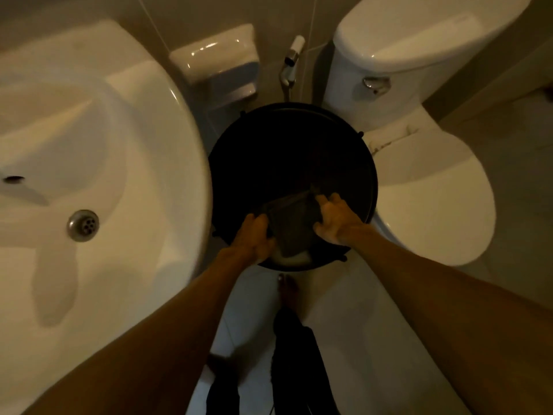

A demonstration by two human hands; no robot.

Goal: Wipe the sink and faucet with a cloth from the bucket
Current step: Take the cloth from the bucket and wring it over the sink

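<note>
A black round bucket (239, 151) stands on the floor between the sink and the toilet. Inside it, near the front rim, both my hands hold a dark grey cloth (291, 223). My left hand (256, 238) grips the cloth's left edge and my right hand (336, 220) grips its right edge, stretching it flat over the bucket. The white sink (143, 151) fills the left side, with its metal drain (83, 225) and an overflow hole (12, 179). No faucet shows in this view.
A white toilet (434, 187) with closed lid and tank stands right of the bucket. A white wall paper holder (221, 58) and a bidet sprayer (291, 59) hang behind it. My bare foot (288, 290) rests on the tiled floor below the bucket.
</note>
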